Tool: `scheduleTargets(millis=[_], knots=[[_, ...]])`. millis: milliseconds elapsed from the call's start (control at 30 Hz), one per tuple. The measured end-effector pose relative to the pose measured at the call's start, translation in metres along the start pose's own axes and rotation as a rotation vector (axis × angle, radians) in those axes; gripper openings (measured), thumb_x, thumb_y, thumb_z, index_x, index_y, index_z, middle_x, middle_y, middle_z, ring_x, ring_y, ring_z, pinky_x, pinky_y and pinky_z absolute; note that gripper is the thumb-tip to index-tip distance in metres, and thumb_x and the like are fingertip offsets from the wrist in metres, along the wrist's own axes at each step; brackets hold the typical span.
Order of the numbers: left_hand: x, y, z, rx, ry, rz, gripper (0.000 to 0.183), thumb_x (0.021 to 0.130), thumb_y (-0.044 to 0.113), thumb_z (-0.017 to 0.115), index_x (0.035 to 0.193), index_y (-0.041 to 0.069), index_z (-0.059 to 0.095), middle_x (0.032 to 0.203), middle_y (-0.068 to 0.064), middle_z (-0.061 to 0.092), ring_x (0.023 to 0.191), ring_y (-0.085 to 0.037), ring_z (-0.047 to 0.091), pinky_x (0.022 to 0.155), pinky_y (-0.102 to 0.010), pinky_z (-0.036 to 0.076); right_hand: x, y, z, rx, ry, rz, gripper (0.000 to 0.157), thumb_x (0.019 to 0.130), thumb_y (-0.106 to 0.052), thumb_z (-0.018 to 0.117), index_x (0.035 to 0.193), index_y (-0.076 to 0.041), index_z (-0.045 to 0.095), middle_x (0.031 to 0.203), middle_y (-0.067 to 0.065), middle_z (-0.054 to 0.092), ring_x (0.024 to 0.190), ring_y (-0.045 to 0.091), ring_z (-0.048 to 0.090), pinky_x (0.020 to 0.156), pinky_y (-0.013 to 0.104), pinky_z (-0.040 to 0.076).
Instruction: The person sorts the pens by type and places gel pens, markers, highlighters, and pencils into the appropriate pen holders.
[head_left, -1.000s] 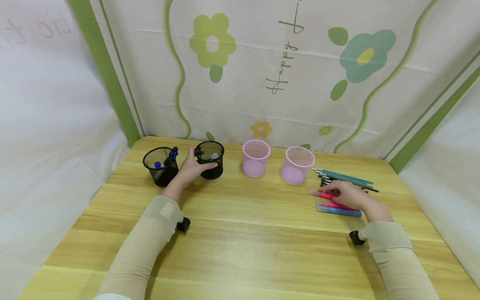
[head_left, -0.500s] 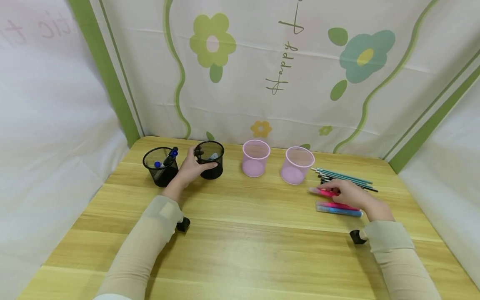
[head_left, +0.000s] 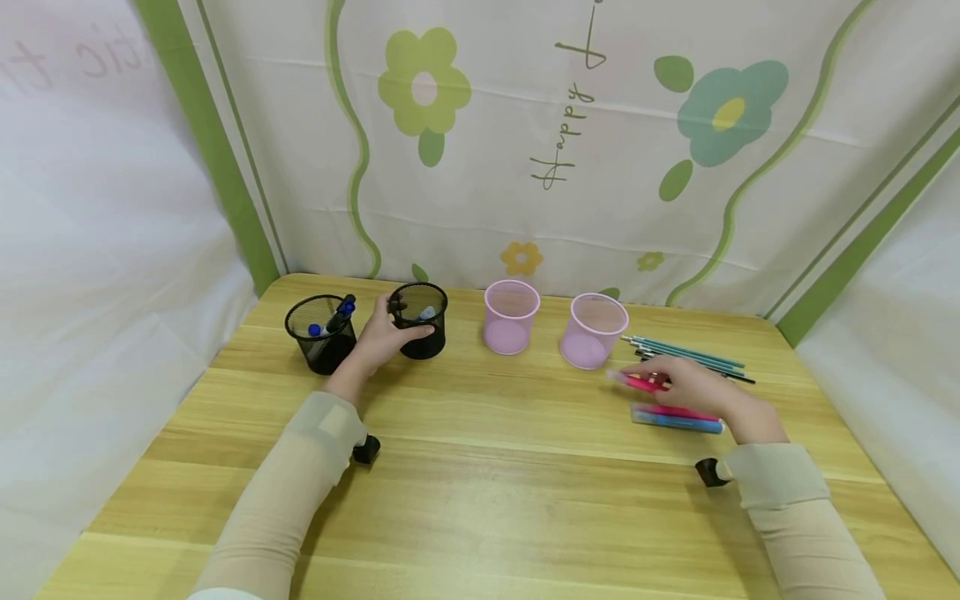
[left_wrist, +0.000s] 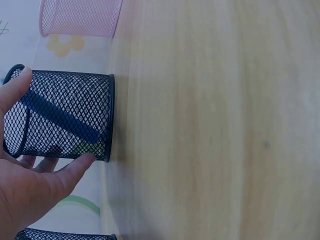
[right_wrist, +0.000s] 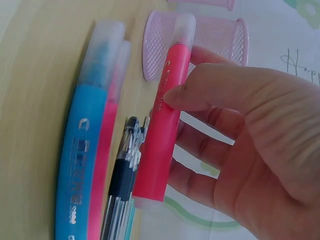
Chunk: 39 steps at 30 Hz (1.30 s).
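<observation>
My right hand [head_left: 693, 387] pinches a pink highlighter [right_wrist: 165, 120] with a clear cap, thumb on one side of its barrel. In the right wrist view it is held over the table. Beside it lie a blue highlighter [right_wrist: 80, 150] and a second pink highlighter [right_wrist: 102, 140], side by side. At the back left, my left hand [head_left: 378, 337] grips a black mesh pen cup [left_wrist: 65, 115], thumb and fingers on opposite sides. Through the mesh shows a blue-barrelled pen [left_wrist: 62, 117]; the cup stands upright on the table.
Another black mesh cup [head_left: 322, 350] with blue-capped markers stands left of the left hand. Two pink mesh cups [head_left: 507, 333] [head_left: 588, 346] stand at the back middle. Several teal pencils [head_left: 697, 353] and black pens [right_wrist: 120, 175] lie behind the right hand. A printed curtain [head_left: 480, 208] hangs behind the table.
My right hand has raised the pink highlighter and shifted it slightly left, away from the other highlighters. The left hand stays on the black cup.
</observation>
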<state>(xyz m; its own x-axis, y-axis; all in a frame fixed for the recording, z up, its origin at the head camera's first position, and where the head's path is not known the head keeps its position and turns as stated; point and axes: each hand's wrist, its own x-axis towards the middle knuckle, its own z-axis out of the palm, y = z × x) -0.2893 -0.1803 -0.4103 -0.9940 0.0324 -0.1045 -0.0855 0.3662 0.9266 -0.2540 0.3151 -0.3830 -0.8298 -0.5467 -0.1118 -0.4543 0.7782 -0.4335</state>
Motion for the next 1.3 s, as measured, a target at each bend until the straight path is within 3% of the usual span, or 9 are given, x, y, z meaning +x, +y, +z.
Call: scheduleTargets(millis=[267, 400, 533, 733, 967, 1300], knots=[[0.001, -0.001, -0.001, 0.005, 0.002, -0.007, 0.107, 0.09, 0.038, 0.08, 0.163, 0.013, 0.006, 0.166, -0.017, 0.021, 0.151, -0.042, 0.019, 0.118, -0.06, 0.026, 0.003, -0.017, -0.001, -0.024, 0.011, -0.055, 0.048, 0.086, -0.014, 0.085, 0.132, -0.012, 0.071, 0.101, -0.004, 0.063, 0.086, 0.017, 0.054, 0.074, 0.034, 0.05], [0.0, 0.001, -0.001, 0.013, 0.002, -0.015, 0.109, 0.09, 0.04, 0.08, 0.164, 0.014, 0.005, 0.166, -0.017, 0.02, 0.151, -0.042, 0.02, 0.118, -0.06, 0.027, 0.005, -0.026, -0.003, -0.017, -0.004, -0.057, 0.051, 0.086, -0.01, 0.084, 0.135, -0.015, 0.07, 0.098, -0.004, 0.062, 0.085, 0.017, 0.053, 0.072, 0.032, 0.049], [0.0, 0.001, -0.001, 0.015, 0.001, -0.014, 0.108, 0.09, 0.039, 0.08, 0.164, 0.014, 0.005, 0.166, -0.017, 0.02, 0.151, -0.042, 0.02, 0.118, -0.06, 0.027, 0.007, -0.033, -0.004, -0.002, -0.035, -0.063, 0.053, 0.087, -0.005, 0.082, 0.138, -0.015, 0.067, 0.107, -0.001, 0.064, 0.09, 0.017, 0.056, 0.074, 0.033, 0.051], [0.0, 0.0, 0.0, 0.013, 0.002, -0.005, 0.107, 0.091, 0.039, 0.08, 0.164, 0.014, 0.006, 0.165, -0.016, 0.022, 0.151, -0.042, 0.021, 0.118, -0.059, 0.027, 0.014, -0.041, -0.003, -0.001, -0.048, -0.124, 0.051, 0.089, 0.006, 0.074, 0.137, -0.01, 0.067, 0.113, 0.002, 0.066, 0.091, 0.017, 0.057, 0.075, 0.032, 0.051], [0.0, -0.001, 0.0, 0.006, 0.005, 0.001, 0.106, 0.09, 0.038, 0.08, 0.163, 0.014, 0.007, 0.165, -0.016, 0.023, 0.151, -0.042, 0.021, 0.118, -0.059, 0.028, 0.024, -0.053, -0.002, 0.026, -0.034, -0.188, 0.049, 0.09, 0.01, 0.068, 0.135, -0.011, 0.068, 0.101, 0.004, 0.063, 0.081, 0.017, 0.053, 0.065, 0.027, 0.047], [0.0, 0.0, 0.0, 0.006, 0.007, 0.003, 0.106, 0.09, 0.038, 0.081, 0.163, 0.013, 0.008, 0.165, -0.016, 0.024, 0.15, -0.042, 0.022, 0.117, -0.06, 0.028, 0.044, -0.072, 0.002, 0.099, 0.023, -0.245, 0.05, 0.091, 0.012, 0.064, 0.137, -0.009, 0.063, 0.105, 0.006, 0.065, 0.088, 0.02, 0.058, 0.075, 0.036, 0.055]])
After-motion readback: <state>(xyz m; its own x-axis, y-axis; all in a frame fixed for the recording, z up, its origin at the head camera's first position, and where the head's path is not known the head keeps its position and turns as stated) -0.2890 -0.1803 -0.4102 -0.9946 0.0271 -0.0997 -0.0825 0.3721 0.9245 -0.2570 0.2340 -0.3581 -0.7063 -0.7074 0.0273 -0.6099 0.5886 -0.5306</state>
